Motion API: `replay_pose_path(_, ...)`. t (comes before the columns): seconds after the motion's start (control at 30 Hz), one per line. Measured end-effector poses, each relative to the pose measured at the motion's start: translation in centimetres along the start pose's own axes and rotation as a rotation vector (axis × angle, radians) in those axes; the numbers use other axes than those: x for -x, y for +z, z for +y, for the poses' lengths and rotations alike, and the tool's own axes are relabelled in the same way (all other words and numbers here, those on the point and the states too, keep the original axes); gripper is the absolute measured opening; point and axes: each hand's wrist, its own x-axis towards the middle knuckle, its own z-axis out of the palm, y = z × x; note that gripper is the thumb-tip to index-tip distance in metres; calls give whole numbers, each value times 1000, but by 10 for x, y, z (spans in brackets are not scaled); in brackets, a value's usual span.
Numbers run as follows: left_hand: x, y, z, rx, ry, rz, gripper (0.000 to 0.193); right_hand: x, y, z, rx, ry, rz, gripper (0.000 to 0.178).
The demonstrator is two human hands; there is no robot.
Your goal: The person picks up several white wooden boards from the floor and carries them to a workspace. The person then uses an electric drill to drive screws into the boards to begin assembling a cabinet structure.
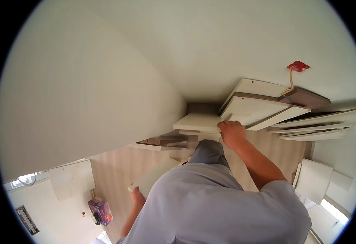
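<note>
My left hand [136, 196] is down at my left side, closed on the end of a white board [156, 175]. The rest of that board runs behind my body and is partly hidden. In front of me, my right hand [231, 133] reaches forward with its fingers curled over the right corner of another white board [198, 121]. That board stands near the wall corner among other panels. Right beside my right hand lean large white panels [254, 109] with small drilled holes and brown edges.
Several long boards [314, 129] lean at the right. Low at the left stand brown-edged panels [163, 142]. A purple box [100, 210] sits on the wood floor [110, 168] behind left. Wires hang from a red wall box [298, 66]. More white panels [314, 179] stand at the right rear.
</note>
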Motion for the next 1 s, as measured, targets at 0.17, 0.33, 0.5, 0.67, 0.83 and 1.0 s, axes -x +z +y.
replay_pose_path(0.17, -17, -20, -21, -300, 132, -5, 45, -32, -6, 11, -11, -40, 280, 36)
replay_pose_path(0.33, 2, -19, 1, -345, 45, -32, 36, -62, -8, 32, -55, -106, 416, 41)
replay_pose_path(0.5, -5, -26, -21, -546, 184, 46, 33, -77, -10, 42, 60, -111, 412, 48)
replay_pose_path(0.67, 10, -23, -13, -539, 94, 74, 35, -73, -3, 35, 208, -77, 363, 63)
replay_pose_path(0.83, 13, -28, -14, -407, 169, 22, 38, -76, 3, 18, 168, 70, 297, 76)
replay_pose_path(1.0, 27, -12, 13, -370, 133, 3, 41, -87, 12, 11, 147, 155, 313, 81)
